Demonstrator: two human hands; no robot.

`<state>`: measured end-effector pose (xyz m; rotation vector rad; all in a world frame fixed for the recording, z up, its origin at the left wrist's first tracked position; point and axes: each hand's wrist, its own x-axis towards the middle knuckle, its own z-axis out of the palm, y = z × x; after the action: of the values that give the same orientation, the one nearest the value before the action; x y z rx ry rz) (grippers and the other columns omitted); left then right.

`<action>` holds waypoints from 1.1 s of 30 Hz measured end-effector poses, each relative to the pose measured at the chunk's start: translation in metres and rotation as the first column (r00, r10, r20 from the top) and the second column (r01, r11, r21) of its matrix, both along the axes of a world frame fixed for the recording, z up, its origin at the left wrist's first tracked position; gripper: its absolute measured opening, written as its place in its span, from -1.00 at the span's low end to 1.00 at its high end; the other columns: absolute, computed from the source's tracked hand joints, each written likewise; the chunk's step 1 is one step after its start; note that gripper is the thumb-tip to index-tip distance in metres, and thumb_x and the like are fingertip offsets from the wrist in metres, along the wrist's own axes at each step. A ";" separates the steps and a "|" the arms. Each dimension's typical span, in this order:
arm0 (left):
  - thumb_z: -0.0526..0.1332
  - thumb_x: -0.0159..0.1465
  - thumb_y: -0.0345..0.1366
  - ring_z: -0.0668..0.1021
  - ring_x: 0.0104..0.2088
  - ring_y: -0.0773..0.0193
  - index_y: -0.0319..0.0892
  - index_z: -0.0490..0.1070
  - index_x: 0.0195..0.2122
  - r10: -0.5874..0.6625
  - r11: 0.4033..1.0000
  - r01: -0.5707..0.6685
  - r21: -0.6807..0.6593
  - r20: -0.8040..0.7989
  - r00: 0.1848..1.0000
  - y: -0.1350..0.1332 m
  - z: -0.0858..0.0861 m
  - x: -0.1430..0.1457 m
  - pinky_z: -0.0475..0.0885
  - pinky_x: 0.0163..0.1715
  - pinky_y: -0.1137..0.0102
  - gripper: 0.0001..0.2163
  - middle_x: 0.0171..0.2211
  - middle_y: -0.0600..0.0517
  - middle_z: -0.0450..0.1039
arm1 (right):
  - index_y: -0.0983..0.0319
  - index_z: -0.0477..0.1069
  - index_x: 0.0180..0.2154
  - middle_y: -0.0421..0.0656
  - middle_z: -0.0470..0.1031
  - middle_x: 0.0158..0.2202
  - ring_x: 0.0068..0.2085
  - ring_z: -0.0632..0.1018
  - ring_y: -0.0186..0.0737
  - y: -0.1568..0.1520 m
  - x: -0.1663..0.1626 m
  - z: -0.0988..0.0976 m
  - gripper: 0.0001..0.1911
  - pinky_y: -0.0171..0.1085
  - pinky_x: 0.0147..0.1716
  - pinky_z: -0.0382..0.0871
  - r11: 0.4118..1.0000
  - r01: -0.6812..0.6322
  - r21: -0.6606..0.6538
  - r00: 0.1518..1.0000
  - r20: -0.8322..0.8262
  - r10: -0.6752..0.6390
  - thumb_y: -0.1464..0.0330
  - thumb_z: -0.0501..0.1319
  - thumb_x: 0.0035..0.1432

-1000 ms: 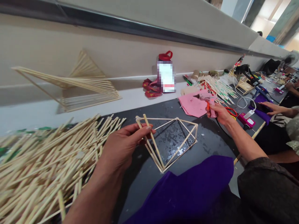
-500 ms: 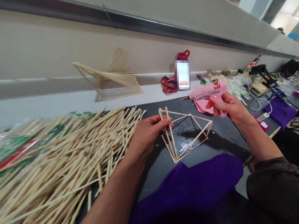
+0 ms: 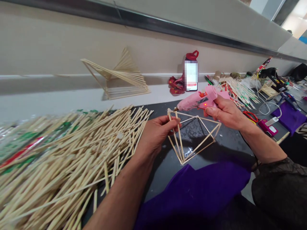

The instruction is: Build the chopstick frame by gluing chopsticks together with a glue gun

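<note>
Pale stick frame (image 3: 202, 141), angular, open-sided, corners apparently whitish

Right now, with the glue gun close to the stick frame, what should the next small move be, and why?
Probably the right hand should press a little glue from the pink glue gun onto the upper end of the held stick: the nozzle is right by it, and the left hand holds the stick beside a corner of the stick frame.

A lit pink plastic glue gun (image 3: 198, 99) tilts nozzle-down beside one corner of an angular pale wooden-stick frame (image 3: 201, 143) on the dark worktop (image 3: 231, 151).
</note>
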<state>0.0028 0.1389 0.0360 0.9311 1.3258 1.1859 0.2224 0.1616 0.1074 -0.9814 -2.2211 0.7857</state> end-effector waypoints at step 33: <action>0.38 -0.17 -0.21 0.39 -0.57 0.35 -0.19 0.53 -0.58 -0.009 1.000 0.008 0.021 0.009 1.000 -0.001 0.003 0.000 0.27 -0.53 0.43 -0.82 -0.59 0.06 0.47 | 0.26 0.32 -0.20 -0.20 0.36 -0.45 -0.44 0.30 -0.30 0.003 -0.009 -0.009 -0.57 -0.28 -0.42 0.12 0.978 0.171 0.116 0.975 0.123 -0.185 0.01 0.06 0.20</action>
<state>0.0031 0.1382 0.0389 0.9447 1.3030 1.1986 0.2133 0.1649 0.0982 -1.1924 -2.2220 0.5315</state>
